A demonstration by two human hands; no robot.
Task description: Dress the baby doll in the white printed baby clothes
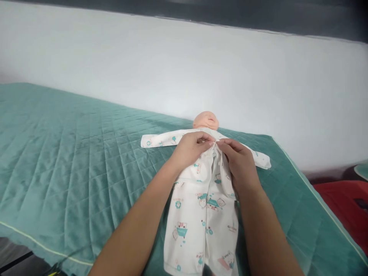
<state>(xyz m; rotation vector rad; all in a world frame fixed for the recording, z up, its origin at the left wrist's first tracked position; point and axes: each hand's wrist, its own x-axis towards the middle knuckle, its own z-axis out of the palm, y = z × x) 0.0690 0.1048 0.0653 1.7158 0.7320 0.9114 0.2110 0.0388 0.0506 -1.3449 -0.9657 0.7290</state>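
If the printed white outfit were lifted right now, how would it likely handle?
Probably floppy: the outfit creases around its front. Its sleeves may droop, lying fairly flat. The doll's head at its neck would perhaps make that end heavier.

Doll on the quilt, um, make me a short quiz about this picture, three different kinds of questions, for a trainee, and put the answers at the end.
1. Multiple choice: where do the fingers of the left hand and the right hand grip the white garment?
A: at a sleeve cuff
B: at the upper front, just below the doll's head
C: at the bottom hem

2. True or false: the garment is plain, with no print on it.

3. Fill in the colour: the garment lies on a ____ quilt.

Key: 1, B. 2, false; small pictures are printed on it. 3, green.
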